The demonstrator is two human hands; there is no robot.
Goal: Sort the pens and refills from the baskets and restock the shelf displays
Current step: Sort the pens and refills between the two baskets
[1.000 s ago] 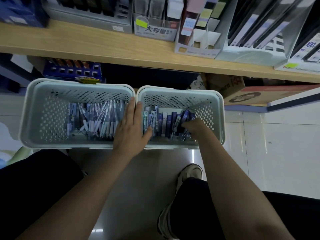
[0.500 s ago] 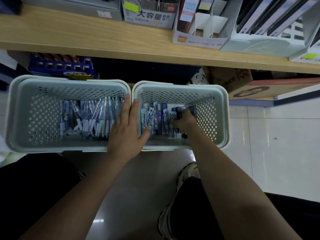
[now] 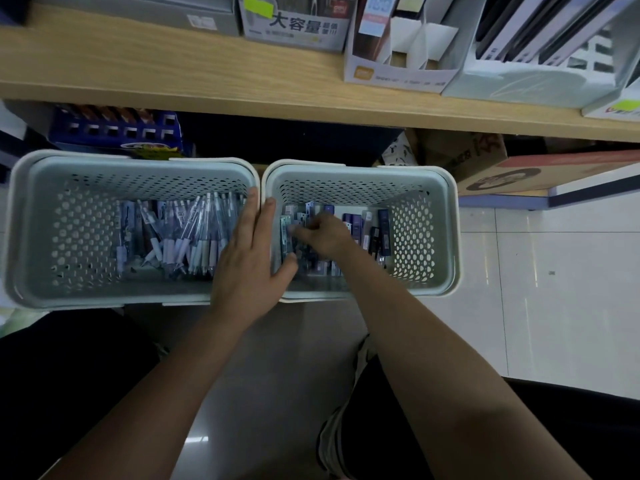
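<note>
Two pale perforated baskets side by side, pens left, dark refill packs right.

Right hand further left among refills

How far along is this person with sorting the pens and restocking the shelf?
Early on, it seems. Done: pens lie in the left basket, packets in the right basket. In hand: the right hand digs among the packets; the left hand rests across both rims. Left: the display box on the shelf shows empty slots.
</note>
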